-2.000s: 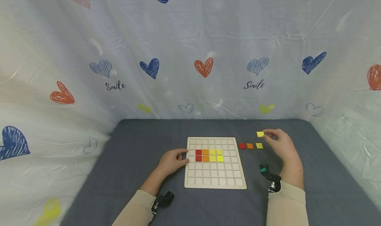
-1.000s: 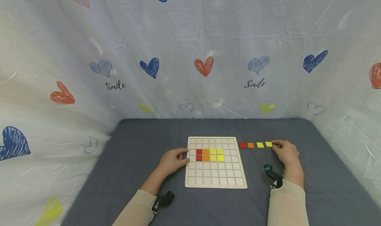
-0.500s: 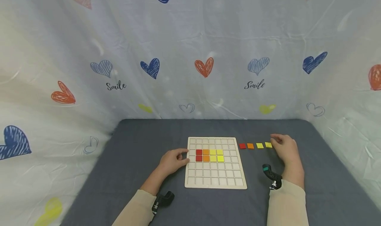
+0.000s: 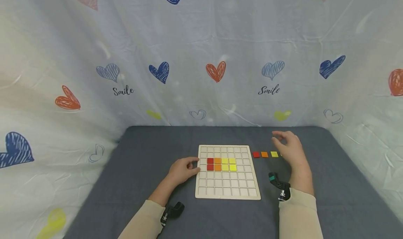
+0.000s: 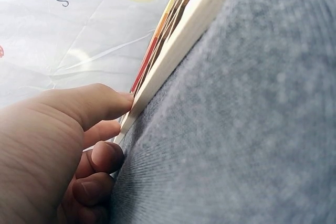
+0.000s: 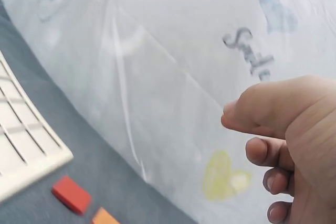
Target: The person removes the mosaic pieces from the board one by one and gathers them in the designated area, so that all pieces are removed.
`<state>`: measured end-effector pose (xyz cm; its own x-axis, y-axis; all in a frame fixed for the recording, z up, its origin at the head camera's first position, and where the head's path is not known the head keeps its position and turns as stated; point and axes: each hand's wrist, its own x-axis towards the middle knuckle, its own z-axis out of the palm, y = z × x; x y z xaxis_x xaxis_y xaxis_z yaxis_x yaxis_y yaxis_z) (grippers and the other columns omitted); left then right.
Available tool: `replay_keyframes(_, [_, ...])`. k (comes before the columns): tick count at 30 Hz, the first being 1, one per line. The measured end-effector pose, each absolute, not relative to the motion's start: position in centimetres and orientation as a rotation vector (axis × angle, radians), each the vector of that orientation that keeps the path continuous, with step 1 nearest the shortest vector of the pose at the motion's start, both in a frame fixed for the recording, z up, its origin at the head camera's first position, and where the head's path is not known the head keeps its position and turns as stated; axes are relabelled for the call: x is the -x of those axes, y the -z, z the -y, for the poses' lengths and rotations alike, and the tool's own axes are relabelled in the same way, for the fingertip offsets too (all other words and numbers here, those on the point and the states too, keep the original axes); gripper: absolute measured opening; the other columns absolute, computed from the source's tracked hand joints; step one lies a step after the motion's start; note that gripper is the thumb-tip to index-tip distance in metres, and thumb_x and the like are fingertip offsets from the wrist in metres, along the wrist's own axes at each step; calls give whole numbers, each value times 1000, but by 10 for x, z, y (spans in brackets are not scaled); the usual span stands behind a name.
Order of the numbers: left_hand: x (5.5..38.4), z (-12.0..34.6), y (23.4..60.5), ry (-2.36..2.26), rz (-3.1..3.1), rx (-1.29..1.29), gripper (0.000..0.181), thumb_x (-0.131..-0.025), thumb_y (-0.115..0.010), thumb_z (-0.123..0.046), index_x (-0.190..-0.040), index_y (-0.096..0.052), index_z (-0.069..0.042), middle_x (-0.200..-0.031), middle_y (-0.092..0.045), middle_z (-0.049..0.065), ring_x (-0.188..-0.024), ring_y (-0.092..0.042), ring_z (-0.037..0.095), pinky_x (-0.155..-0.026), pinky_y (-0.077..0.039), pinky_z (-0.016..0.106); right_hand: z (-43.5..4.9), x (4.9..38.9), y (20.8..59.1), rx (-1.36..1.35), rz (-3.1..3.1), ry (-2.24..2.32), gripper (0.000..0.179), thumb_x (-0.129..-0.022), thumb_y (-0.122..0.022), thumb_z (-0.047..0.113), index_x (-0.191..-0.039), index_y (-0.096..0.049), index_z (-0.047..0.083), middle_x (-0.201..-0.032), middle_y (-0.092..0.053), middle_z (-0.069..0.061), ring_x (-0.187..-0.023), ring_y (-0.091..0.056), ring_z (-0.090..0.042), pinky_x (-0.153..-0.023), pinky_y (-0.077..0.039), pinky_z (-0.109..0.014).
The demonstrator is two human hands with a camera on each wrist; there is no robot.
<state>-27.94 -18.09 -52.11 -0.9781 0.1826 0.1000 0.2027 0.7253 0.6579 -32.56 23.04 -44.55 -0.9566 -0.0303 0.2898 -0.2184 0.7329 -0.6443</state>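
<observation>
A pale wooden grid board (image 4: pixel 228 183) lies on the dark cloth, holding two short rows of red, orange and yellow square tiles. My left hand (image 4: pixel 181 171) is at its left edge; thumb and index fingertips touch the rim, spread apart, as the left wrist view shows too. My right hand (image 4: pixel 291 150) hovers above the cloth right of the board, fingers loosely bent with nothing between them. Near it lie a red tile (image 4: pixel 256 154), an orange tile (image 4: pixel 264 154) and a yellow tile (image 4: pixel 274 154). Another yellow tile is mostly hidden behind this hand.
Dark grey cloth (image 4: pixel 151 144) covers the table around the board. A white curtain (image 4: pixel 189 40) printed with hearts and "Smile" hangs behind and at both sides. Each wrist carries a black camera mount, the right one (image 4: pixel 278 183) with a teal mark.
My right hand set a yellow tile down at the right end of the loose row, released it, then rose and moved left, empty. The left hand stays at the board's edge.
</observation>
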Motion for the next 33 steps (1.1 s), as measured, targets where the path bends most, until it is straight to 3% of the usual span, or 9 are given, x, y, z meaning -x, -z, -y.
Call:
replay_keyframes(8, [280,181,521,1111,2897,310,41,-94,-78,-30,-131,-72,-15,-59,-49,-7,-49,-39,8,-51,-31,28,-200,329,437,-372,2666,-1106,42,-105,-62,26,-140,-60,2,-103,-49,-11,-82,-38,-25,-71,-33,-44])
replay_keyframes(17, [280,181,522,1115,2897,307,41,-94,-78,-30,-131,-72,-15,-60,-49,-7,-50,-39,9,-52,-32,29,-155,328,434,-552,2697,-1088,42,-102,-68,23,-140,-61,5,-103,-52,-8,-85,-42,-26,-74,-36,-44])
replay_keyframes(26, [279,182,520,1124,2899,313,40,-94,-77,-31,-131,-72,-16,-59,-48,-7,-49,-39,9,-51,-32,28,-112,325,441,-759,2711,-986,39,-98,-73,25,-134,-67,11,-94,-51,1,-88,-45,-20,-76,-40,-42])
replay_keyframes(33, [279,181,521,1110,2887,335,40,-93,-78,-30,-130,-72,-14,-59,-49,-7,-48,-39,8,-50,-31,28,-86,316,447,-817,2778,-876,39,-97,-74,31,-129,-71,10,-94,-54,-2,-88,-43,-20,-77,-38,-41])
